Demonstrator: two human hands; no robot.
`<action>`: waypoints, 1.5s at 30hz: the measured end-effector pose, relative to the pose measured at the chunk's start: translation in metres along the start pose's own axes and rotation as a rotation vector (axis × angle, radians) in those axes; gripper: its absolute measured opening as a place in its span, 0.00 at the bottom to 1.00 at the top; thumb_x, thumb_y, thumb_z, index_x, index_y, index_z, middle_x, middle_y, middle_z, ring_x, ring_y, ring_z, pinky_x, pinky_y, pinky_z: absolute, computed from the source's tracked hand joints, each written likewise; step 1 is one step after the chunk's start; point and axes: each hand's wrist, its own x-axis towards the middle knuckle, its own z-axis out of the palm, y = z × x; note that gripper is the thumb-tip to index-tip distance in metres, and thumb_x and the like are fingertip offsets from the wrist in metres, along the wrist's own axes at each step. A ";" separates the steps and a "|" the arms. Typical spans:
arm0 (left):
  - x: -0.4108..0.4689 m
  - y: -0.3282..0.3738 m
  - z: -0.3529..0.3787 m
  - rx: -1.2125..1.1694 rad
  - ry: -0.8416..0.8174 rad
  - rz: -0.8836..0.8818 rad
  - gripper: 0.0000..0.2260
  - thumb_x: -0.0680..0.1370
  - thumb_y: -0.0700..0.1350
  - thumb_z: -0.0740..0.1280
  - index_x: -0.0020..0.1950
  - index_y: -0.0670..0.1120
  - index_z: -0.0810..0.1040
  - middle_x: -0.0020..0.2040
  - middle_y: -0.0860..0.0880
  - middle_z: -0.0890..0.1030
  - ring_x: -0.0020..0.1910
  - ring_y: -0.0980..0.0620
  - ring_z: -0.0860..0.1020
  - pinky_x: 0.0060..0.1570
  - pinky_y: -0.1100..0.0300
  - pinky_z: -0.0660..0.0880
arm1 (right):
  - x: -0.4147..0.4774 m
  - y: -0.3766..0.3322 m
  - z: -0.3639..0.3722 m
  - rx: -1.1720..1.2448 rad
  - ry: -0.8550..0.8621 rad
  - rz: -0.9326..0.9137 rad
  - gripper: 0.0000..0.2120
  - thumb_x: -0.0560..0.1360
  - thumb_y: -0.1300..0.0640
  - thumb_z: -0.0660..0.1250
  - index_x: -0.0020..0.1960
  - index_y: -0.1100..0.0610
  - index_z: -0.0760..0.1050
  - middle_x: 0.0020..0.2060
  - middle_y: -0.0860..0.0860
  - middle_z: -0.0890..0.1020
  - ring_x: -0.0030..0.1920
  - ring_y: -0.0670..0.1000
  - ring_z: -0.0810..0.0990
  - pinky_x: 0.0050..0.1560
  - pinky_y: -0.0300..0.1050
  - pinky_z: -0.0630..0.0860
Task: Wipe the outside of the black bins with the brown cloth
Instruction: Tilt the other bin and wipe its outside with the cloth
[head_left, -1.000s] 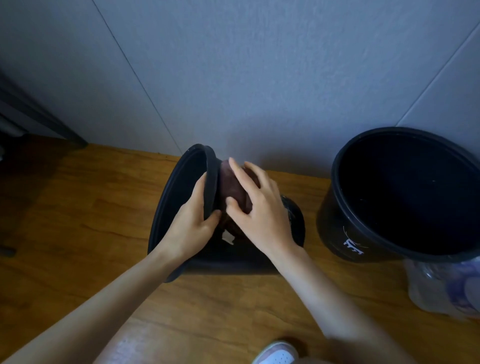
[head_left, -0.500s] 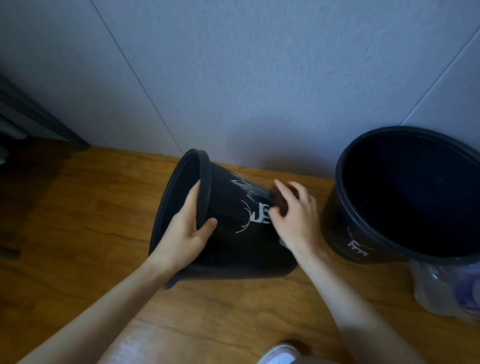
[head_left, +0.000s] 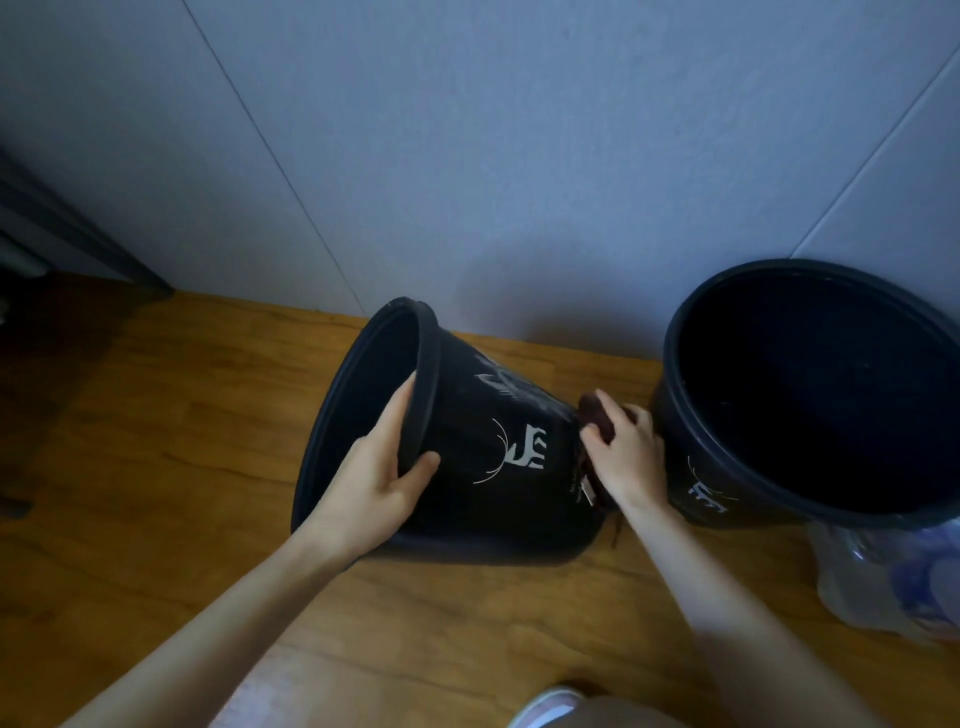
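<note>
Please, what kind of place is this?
Probably a room corner in a home: a brown wood-pattern floor, a pale panelled wall, and two round black plastic bins, one tilted, one upright.

Brown cloth mostly hidden — right hand covers it.

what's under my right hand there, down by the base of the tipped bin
The brown cloth, bunched under your right hand against the base of the tipped black bin. The hand covers most of the cloth and the bin's underside is hidden.
</note>
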 end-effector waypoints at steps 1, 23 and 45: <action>0.000 0.000 0.001 0.006 -0.008 0.004 0.32 0.77 0.35 0.62 0.75 0.55 0.53 0.58 0.67 0.72 0.54 0.69 0.75 0.54 0.72 0.73 | 0.001 -0.003 -0.001 -0.011 -0.001 0.006 0.22 0.78 0.50 0.58 0.72 0.44 0.62 0.70 0.51 0.62 0.67 0.59 0.63 0.59 0.52 0.70; -0.012 -0.010 0.000 0.129 -0.063 0.088 0.34 0.77 0.36 0.64 0.74 0.60 0.51 0.56 0.66 0.77 0.48 0.57 0.80 0.47 0.65 0.78 | 0.009 -0.023 -0.002 -0.077 -0.038 0.005 0.20 0.79 0.50 0.57 0.71 0.46 0.65 0.70 0.53 0.62 0.68 0.61 0.62 0.65 0.58 0.68; -0.009 -0.006 -0.002 0.098 -0.091 0.085 0.34 0.76 0.34 0.64 0.70 0.62 0.50 0.57 0.66 0.71 0.54 0.71 0.74 0.48 0.75 0.73 | -0.010 -0.041 0.003 0.012 0.072 -0.057 0.20 0.80 0.52 0.56 0.71 0.46 0.65 0.72 0.52 0.60 0.70 0.59 0.60 0.65 0.54 0.66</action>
